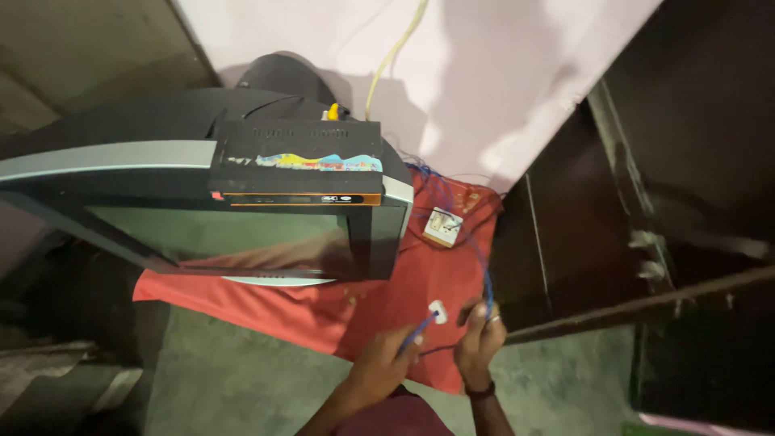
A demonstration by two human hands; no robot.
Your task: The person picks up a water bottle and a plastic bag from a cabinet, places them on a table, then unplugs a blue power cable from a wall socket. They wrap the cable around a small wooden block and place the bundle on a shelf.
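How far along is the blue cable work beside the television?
Looks done: a white socket box lies on the red cloth, blue cable running past it. In hand: the left hand holds the cable's end with a white plug, the right hand grips the cable. Left: the plug is not in any socket.

Both hands [436, 351] on blue cable [487, 282] beside television [202, 210].
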